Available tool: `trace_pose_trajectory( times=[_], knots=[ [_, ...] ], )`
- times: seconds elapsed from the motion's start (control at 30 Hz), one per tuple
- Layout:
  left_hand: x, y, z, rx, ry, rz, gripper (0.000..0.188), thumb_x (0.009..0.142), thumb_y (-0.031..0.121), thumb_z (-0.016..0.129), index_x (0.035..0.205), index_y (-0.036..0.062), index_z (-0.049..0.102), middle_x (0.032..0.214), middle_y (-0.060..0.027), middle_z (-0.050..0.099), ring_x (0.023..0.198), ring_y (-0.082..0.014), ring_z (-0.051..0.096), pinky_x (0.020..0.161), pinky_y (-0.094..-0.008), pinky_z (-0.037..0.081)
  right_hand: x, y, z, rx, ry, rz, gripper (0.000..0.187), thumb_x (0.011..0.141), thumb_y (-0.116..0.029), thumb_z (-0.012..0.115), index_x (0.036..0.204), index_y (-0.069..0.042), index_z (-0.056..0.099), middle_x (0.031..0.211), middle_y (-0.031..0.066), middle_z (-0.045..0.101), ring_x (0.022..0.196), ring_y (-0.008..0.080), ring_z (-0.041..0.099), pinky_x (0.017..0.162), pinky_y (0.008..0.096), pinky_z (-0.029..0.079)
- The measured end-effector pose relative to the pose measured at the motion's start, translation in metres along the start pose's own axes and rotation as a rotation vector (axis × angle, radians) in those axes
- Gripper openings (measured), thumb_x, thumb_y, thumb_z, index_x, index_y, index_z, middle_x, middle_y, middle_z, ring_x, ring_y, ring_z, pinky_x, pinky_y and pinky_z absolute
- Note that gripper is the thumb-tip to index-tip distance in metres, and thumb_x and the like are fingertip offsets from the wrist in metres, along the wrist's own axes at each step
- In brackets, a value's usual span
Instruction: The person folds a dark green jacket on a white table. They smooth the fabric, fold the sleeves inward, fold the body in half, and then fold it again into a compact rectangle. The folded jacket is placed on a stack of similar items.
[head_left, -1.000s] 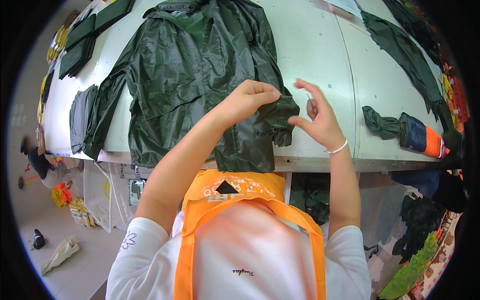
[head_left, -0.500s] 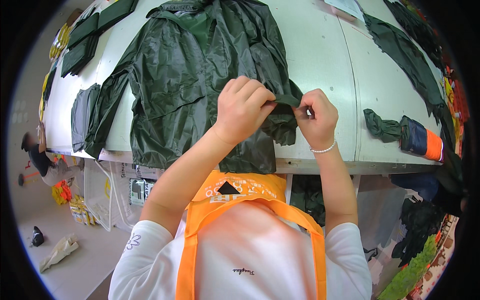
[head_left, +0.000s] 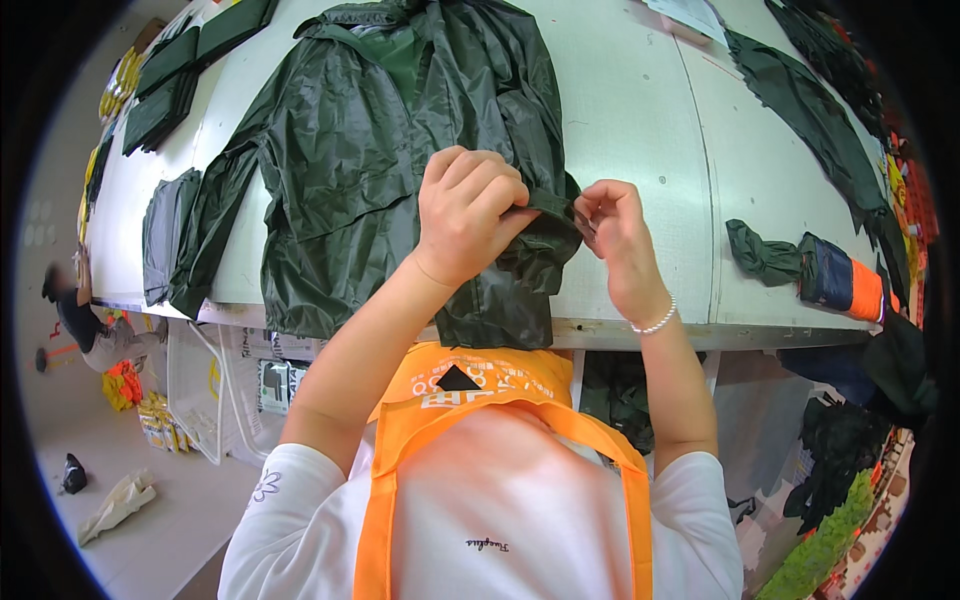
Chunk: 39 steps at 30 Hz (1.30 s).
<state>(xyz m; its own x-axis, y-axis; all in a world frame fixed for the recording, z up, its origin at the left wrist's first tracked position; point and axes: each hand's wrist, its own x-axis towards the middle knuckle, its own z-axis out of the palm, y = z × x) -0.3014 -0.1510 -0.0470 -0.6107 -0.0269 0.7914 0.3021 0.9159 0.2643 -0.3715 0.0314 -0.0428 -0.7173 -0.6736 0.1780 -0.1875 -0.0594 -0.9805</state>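
Since half a second ago, I see both hands shifted a little to the left, taking the cuff with them, and the right hand (head_left: 625,245) has loosened from a tighter curl, its fingers now straighter. The cuff (head_left: 548,205) belongs to the dark green jacket (head_left: 340,170), which lies spread on the worktop (head_left: 630,110) straight ahead of the wearer, its long axis running away from the body with the collar at the far end.

The relation I watch is between the cuff and the two hands: its band lies between them, running rightward and slightly nearer the wearer from the left fingertips to the right ones. The left hand (head_left: 468,210) is closer, pinching the band between thumb and curled fingers, back of the hand up. The right fingers reach the band's other end, thumb and forefinger narrowly spaced; from my view I cannot tell whether they grip it or only touch it.

My view shows the left forearm slanting up and rightward over the jacket's lower part, while the right one rises almost upright, wrist wearing a white bracelet (head_left: 657,318), palm turned inward.
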Motion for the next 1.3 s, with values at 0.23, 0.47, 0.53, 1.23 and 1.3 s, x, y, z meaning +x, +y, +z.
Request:
trace_pose_trajectory(
  times=[0.23,0.47,0.53,1.23,1.3],
  knots=[
    [0.006,0.004,-0.002,0.052,-0.030,0.154,0.028,0.057,0.019,0.076,0.068,0.0125,0.052,0.072,0.0010,0.058,0.075,-0.0182,0.058,0.077,-0.0367,0.039,0.016,-0.030,-0.020,-0.473,-0.136,-0.034,0.017,0.088,-0.017,0.061,0.092,-0.002,0.054,0.085,0.0086,0.056,0.069,0.0218,0.054,0.064,0.0297,0.045],
    [0.008,0.004,-0.004,0.060,-0.005,0.158,0.027,0.058,0.022,0.075,0.068,0.0126,0.052,0.071,0.0012,0.057,0.073,-0.0178,0.058,0.078,-0.0364,0.038,0.025,-0.037,-0.019,-0.519,-0.236,-0.025,0.017,0.084,-0.017,0.064,0.085,-0.001,0.057,0.081,0.0102,0.057,0.069,0.0254,0.056,0.063,0.0318,0.045],
    [0.007,0.002,-0.003,0.064,-0.009,0.151,0.025,0.060,0.023,0.074,0.070,0.0142,0.053,0.073,0.0029,0.057,0.076,-0.0161,0.057,0.078,-0.0369,0.037,0.024,-0.036,-0.017,-0.517,-0.220,-0.038,0.017,0.084,-0.017,0.064,0.085,-0.001,0.057,0.080,0.0102,0.057,0.068,0.0254,0.055,0.062,0.0322,0.045],
    [-0.003,0.000,0.015,-0.143,-0.287,-0.603,0.032,0.073,0.028,0.074,0.072,0.0054,0.052,0.067,-0.0085,0.059,0.062,-0.0247,0.058,0.059,-0.0327,0.044,0.017,0.022,-0.019,-0.605,-0.165,-0.143,0.034,0.061,-0.002,0.076,0.085,-0.003,0.051,0.075,0.0090,0.051,0.064,0.0156,0.054,0.058,0.0290,0.045],
    [-0.002,0.001,0.017,-0.421,-0.342,-0.892,0.034,0.085,0.032,0.067,0.081,-0.0007,0.058,0.065,-0.0091,0.061,0.057,-0.0186,0.058,0.054,-0.0301,0.044,0.028,0.034,-0.021,-0.417,0.091,-0.067,0.026,0.062,0.002,0.071,0.076,-0.002,0.049,0.068,0.0079,0.049,0.058,0.0136,0.049,0.053,0.0271,0.042]
  ],
)
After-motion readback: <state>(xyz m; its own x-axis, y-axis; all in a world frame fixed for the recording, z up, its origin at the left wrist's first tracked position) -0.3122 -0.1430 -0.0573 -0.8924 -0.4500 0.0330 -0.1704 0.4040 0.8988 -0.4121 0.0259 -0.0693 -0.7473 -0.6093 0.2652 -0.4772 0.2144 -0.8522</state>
